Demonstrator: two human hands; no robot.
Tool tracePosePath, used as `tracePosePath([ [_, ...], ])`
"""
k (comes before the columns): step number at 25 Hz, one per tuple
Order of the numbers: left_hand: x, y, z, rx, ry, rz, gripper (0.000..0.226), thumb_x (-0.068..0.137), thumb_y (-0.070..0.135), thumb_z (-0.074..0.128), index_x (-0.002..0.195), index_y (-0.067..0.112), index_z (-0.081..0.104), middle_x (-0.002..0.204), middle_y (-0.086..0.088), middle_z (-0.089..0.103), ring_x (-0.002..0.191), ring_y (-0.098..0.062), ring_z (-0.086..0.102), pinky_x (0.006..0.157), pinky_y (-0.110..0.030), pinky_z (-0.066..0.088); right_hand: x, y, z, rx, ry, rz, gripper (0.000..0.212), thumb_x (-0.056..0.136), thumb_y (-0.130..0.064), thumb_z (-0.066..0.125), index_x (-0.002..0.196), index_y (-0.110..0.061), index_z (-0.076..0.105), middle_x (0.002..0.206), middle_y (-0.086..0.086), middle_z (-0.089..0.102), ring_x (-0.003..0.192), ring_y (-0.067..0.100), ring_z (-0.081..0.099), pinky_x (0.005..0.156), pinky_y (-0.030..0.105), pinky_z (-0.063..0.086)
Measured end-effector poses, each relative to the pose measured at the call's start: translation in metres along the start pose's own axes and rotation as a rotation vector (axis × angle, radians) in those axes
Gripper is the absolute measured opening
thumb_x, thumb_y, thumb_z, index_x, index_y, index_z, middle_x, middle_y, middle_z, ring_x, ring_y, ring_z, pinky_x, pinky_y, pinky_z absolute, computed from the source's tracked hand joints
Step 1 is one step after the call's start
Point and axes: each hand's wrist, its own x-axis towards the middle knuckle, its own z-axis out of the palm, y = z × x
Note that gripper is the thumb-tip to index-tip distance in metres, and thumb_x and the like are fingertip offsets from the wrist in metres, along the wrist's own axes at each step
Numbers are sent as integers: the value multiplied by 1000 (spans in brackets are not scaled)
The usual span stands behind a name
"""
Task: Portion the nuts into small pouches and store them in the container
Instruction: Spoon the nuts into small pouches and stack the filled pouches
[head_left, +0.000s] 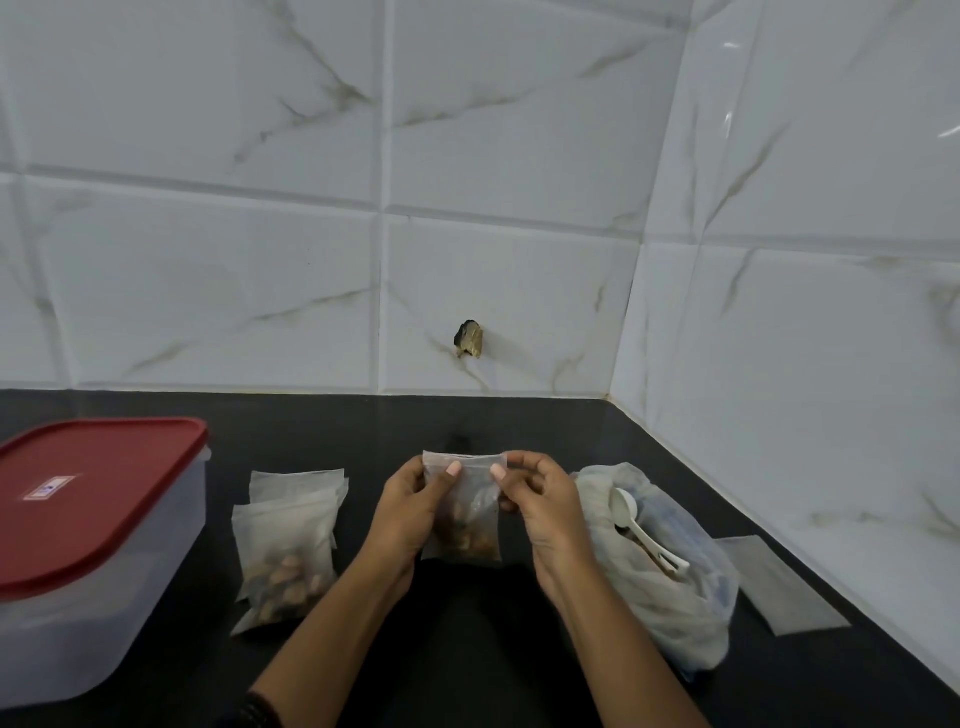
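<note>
A small clear pouch (470, 525) is held upright above the dark worktop (467, 665), between the two hands, in the middle of the view. Its upper corners are pinched: the left hand (408, 514) is closed on the left corner and side, and the right hand (548, 512) on the right corner. Both grips are therefore clamped on the same pouch, with the thumbs toward the camera. The nuts (467, 540) are gathered in its lower half. The long axis of the pouch runs from top to bottom, while the mouth strip lies from left to right between the two thumbs. It is judged that the mouth is being pressed shut; whether it is fully sealed cannot be told. The coming move turns on one relation: the container (62, 597) stands well to the left of the held pouch, beyond a small stack of filled pouches (283, 556), so the left hand is the nearer one to it. The red lid (88, 493) is seen on the container, so it is judged that it must be taken off before anything is stored. Just beside the right hand a large bag of nuts (675, 613) lies open with a white spoon (641, 527) in it, and a flat empty pouch (779, 587) lies farther right, near the tiled wall (519, 208).
</note>
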Motion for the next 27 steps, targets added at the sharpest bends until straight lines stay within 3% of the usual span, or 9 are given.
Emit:
tracePosePath([
  [7, 0, 0, 0, 58, -3, -15, 22, 91, 20, 55, 105, 6, 62, 95, -8, 69, 84, -17, 65, 64, -26, 50, 0, -2, 1, -75, 26, 23, 20, 86, -4, 61, 69, -16, 60, 64, -2, 58, 61, 8, 53, 56, 17, 44],
  [12, -2, 0, 5, 73, 4, 2, 17, 90, 19, 56, 100, 8, 63, 89, -6, 68, 79, -15, 65, 63, -23, 50, 2, 5, 4, -57, 66, 92, 17, 88, -6, 58, 74, -15, 60, 78, 8, 63, 76, 22, 59, 73, 36, 50],
  [15, -3, 1, 5, 73, 39, 20, 10, 90, 19, 56, 94, 12, 62, 87, -4, 67, 79, -13, 63, 62, -23, 49, 1, 6, 6, -38, 12, 101, 6, 90, -11, 58, 89, -11, 63, 89, 11, 67, 81, 20, 62, 72, 30, 52],
  [17, -1, 2, 3, 84, 66, 15, 12, 91, 18, 55, 97, 10, 62, 91, -8, 67, 80, -16, 63, 67, -27, 51, -2, 3, 5, 16, -73, 131, 11, 90, -12, 58, 96, -6, 64, 88, 10, 68, 78, 18, 64, 68, 25, 52],
  [20, 0, -1, 1, 128, 79, 14, 20, 91, 18, 54, 102, 4, 62, 94, -14, 68, 80, -19, 63, 67, -28, 52, -6, -2, 6, 19, -144, 137, 7, 87, -12, 62, 90, -8, 67, 84, 8, 69, 80, 18, 66, 72, 28, 54],
  [23, -1, -2, 2, 114, 28, 25, 20, 91, 19, 55, 101, 4, 63, 91, -13, 69, 77, -16, 65, 62, -23, 52, -8, -4, 7, 14, -102, 116, 4, 85, -10, 63, 82, -10, 67, 81, 9, 68, 80, 21, 65, 78, 35, 53],
  [27, -1, -3, 6, 53, -40, 4, 20, 91, 17, 54, 103, 3, 61, 90, -10, 69, 79, -17, 66, 67, -26, 52, -5, -4, 5, 14, -13, 89, 17, 82, -5, 63, 66, -13, 63, 67, 4, 62, 72, 19, 59, 70, 33, 49],
])
